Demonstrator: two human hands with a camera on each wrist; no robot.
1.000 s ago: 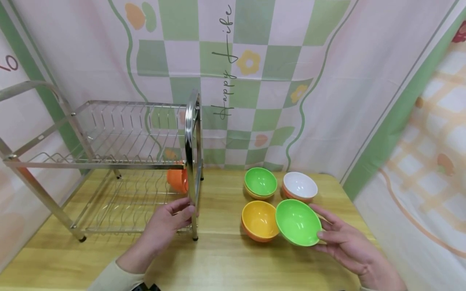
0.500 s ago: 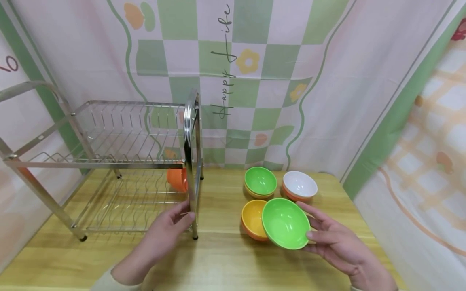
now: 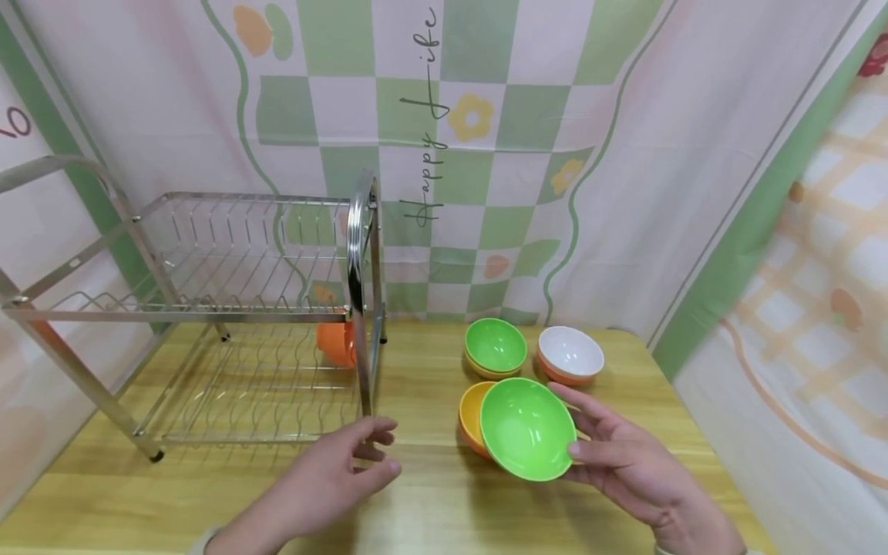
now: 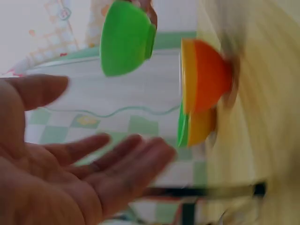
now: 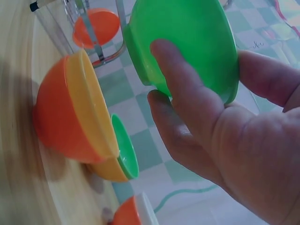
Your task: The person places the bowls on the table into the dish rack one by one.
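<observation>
A bright green bowl is held tilted above the table by my right hand, thumb at its rim and fingers against its outside, as the right wrist view shows. It partly hides a yellow bowl nested in an orange one. My left hand, fingers spread and loosely bent, holds nothing in front of the metal dish rack. In the left wrist view its palm faces the lifted green bowl.
Behind stand a green bowl nested in a yellow one, and a white bowl nested in an orange one. On the rack's lower tier an orange bowl sits on edge at the right end. A patterned curtain hangs behind the wooden table.
The green bowl has moved left with my right hand, across the front of the yellow bowl. My left hand has come off the rack's front post, moving right and towards me.
</observation>
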